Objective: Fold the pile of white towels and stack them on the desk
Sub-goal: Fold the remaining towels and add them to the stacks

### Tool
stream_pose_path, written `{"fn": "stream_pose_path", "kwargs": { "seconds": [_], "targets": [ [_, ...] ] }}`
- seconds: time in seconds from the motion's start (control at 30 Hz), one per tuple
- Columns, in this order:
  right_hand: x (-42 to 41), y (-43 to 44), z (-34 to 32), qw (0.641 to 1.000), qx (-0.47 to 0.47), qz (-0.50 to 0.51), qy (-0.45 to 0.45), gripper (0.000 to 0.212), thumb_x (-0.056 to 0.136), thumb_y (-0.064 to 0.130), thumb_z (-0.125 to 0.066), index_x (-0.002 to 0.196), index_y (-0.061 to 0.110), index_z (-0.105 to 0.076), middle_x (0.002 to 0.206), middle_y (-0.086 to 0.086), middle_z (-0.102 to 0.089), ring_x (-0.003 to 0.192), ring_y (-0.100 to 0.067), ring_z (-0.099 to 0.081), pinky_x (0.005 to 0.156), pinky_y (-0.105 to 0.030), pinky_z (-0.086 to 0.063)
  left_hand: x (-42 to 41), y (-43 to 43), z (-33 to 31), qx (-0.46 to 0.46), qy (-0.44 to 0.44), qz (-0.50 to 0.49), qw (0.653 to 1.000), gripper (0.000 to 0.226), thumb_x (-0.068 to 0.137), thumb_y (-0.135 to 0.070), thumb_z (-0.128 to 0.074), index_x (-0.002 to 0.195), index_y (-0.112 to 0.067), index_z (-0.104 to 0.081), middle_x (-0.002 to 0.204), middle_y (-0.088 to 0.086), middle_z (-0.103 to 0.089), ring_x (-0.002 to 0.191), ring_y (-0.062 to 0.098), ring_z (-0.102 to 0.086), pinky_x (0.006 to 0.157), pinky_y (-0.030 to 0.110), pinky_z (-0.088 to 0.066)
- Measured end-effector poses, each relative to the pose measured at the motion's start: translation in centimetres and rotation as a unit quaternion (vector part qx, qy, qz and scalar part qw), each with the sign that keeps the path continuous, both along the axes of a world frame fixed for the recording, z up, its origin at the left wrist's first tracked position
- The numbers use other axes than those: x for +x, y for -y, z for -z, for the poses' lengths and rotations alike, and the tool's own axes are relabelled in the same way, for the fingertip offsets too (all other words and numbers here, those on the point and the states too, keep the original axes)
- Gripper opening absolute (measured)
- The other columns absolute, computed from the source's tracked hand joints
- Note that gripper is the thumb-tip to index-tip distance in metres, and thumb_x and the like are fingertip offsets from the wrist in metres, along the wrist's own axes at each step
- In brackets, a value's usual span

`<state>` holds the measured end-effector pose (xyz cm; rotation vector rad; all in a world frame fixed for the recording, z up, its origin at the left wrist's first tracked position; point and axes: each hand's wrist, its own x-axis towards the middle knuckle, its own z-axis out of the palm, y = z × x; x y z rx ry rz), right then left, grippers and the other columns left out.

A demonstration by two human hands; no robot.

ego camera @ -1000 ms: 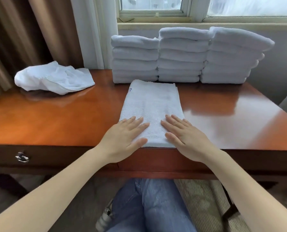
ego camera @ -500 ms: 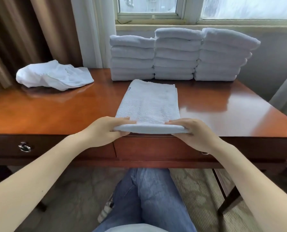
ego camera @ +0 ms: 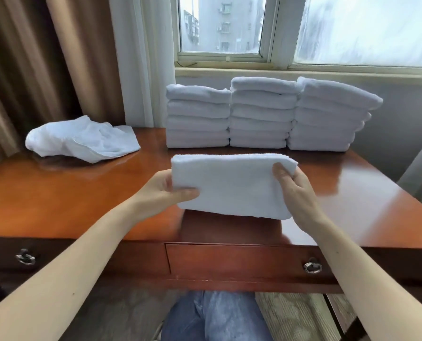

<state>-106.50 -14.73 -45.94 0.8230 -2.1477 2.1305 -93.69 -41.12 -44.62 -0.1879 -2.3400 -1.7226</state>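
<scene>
Towels, white. One folded towel point(ego camera: 232, 185) at frame centre, held off the surface point(ego camera: 57, 198), shadow beneath it. Left hand point(ego camera: 163, 193) grips its 9 o'clock end, thumb on top, fingers curled under. Right hand point(ego camera: 296, 193) grips the 3 o'clock end the same way.

Three stacks at 12 o'clock, side by side and touching, against the wall under the window point(ego camera: 229, 28): left stack point(ego camera: 197, 116) five towels, middle stack point(ego camera: 261, 112) six, right stack point(ego camera: 328, 116) leaning, count unclear.

One crumpled towel point(ego camera: 82, 139) at 10 o'clock, unfolded, well apart from the stacks.

One centre drawer point(ego camera: 229, 259), closed; contents not visible. Two ring pulls point(ego camera: 312, 266) on the front, at 5 and 8 o'clock.
</scene>
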Motion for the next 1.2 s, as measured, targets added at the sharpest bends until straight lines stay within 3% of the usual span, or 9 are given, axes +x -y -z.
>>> {"fn": "stream_pose_path", "kwargs": {
  "seconds": [0.13, 0.3, 0.47, 0.63, 0.77, 0.83, 0.9, 1.07, 1.2],
  "targets": [
    [-3.0, 1.0, -1.3, 0.998, -0.004, 0.017, 0.065, 0.021, 0.104, 0.036, -0.048, 0.110, 0.027, -0.066, 0.096, 0.010, -0.073, 0.088, -0.010, -0.070, 0.072, -0.030, -0.056, -3.7, -0.6, -0.9, 0.026, -0.026, -0.049, 0.998, 0.030, 0.087, -0.037, -0.061, 0.114, -0.024, -0.064, 0.106, -0.010, -0.074, 0.099, 0.006, -0.069, 0.080, 0.020, -0.054],
    [-6.6, 2.3, -2.4, 0.992, -0.005, 0.022, 0.121, 0.022, 0.103, 0.036, -0.049, 0.100, 0.023, -0.067, 0.078, 0.012, -0.072, 0.069, -0.008, -0.069, 0.056, -0.026, -0.056, -8.8, 0.1, -1.5, 0.068, -0.007, -0.100, 0.993, 0.019, 0.098, -0.033, -0.058, 0.109, -0.018, -0.063, 0.100, -0.007, -0.075, 0.093, 0.011, -0.072, 0.073, 0.023, -0.057],
    [-10.2, 3.4, -2.2, 0.984, 0.024, 0.049, 0.167, 0.021, 0.103, 0.029, -0.052, 0.095, 0.017, -0.067, 0.080, 0.004, -0.072, 0.066, -0.010, -0.069, 0.059, -0.027, -0.056, -13.2, 1.1, -1.1, 0.070, 0.069, -0.152, 0.984, 0.030, 0.098, -0.033, -0.059, 0.106, -0.004, -0.065, 0.111, 0.015, -0.071, 0.100, 0.029, -0.069, 0.089, 0.046, -0.055],
    [-12.4, 3.6, -0.8, 0.970, 0.119, 0.074, 0.197, 0.031, 0.102, 0.029, -0.053, 0.095, 0.003, -0.068, 0.086, -0.010, -0.069, 0.078, -0.026, -0.064, 0.074, -0.038, -0.051, -16.1, 2.1, 0.4, 0.005, 0.144, -0.178, 0.973, 0.037, 0.097, -0.034, -0.059, 0.104, 0.002, -0.068, 0.101, 0.014, -0.073, 0.079, 0.019, -0.065, 0.071, 0.033, -0.053],
    [-13.0, 4.0, 0.6, 0.957, 0.182, 0.099, 0.205, 0.028, 0.097, 0.024, -0.057, 0.084, 0.002, -0.068, 0.077, -0.009, -0.062, 0.069, -0.022, -0.056, 0.064, -0.033, -0.042, -17.3, 2.7, 1.4, -0.098, 0.212, -0.196, 0.952, 0.030, 0.093, -0.034, -0.059, 0.070, -0.015, -0.059, 0.068, -0.004, -0.060, 0.056, 0.009, -0.053, 0.047, 0.018, -0.037],
    [-13.2, 4.2, 0.7, 0.947, 0.230, 0.108, 0.195, 0.029, 0.090, 0.021, -0.058, 0.063, 0.014, -0.052, 0.063, -0.001, -0.046, 0.056, -0.017, -0.041, 0.054, -0.029, -0.030, -17.9, 2.9, 1.6, -0.133, 0.245, -0.209, 0.937, 0.035, 0.089, -0.034, -0.061, 0.063, -0.015, -0.046, 0.059, -0.004, -0.048, 0.052, 0.012, -0.045, 0.050, 0.024, -0.032],
    [-13.6, 4.4, 0.6, 0.939, 0.267, 0.118, 0.183, 0.031, 0.085, 0.019, -0.059, 0.062, 0.017, -0.038, 0.062, -0.001, -0.036, 0.056, -0.017, -0.034, 0.054, -0.030, -0.024, -18.3, 3.0, 1.6, -0.154, 0.262, -0.214, 0.928, 0.039, 0.085, -0.034, -0.063, 0.062, -0.016, -0.037, 0.058, -0.002, -0.038, 0.052, 0.014, -0.038, 0.052, 0.028, -0.028],
    [-14.0, 4.6, 0.6, 0.927, 0.305, 0.143, 0.163, 0.027, 0.082, 0.019, -0.065, 0.073, 0.013, -0.040, 0.068, -0.004, -0.037, 0.064, -0.020, -0.035, 0.059, -0.034, -0.026, -18.7, 3.0, 1.6, -0.192, 0.267, -0.216, 0.919, 0.034, 0.080, -0.032, -0.066, 0.067, -0.015, -0.039, 0.063, -0.001, -0.039, 0.057, 0.015, -0.039, 0.053, 0.029, -0.029],
    [-13.8, 4.6, 0.9, 0.929, 0.303, 0.167, 0.133, 0.042, 0.083, 0.022, -0.067, 0.063, 0.017, -0.030, 0.061, 0.002, -0.032, 0.057, -0.016, -0.031, 0.056, -0.030, -0.025, -18.6, 2.8, 2.4, -0.205, 0.230, -0.235, 0.922, 0.033, 0.079, -0.032, -0.065, 0.070, -0.015, -0.038, 0.066, 0.000, -0.038, 0.063, 0.017, -0.038, 0.058, 0.034, -0.029]
  ]
}}
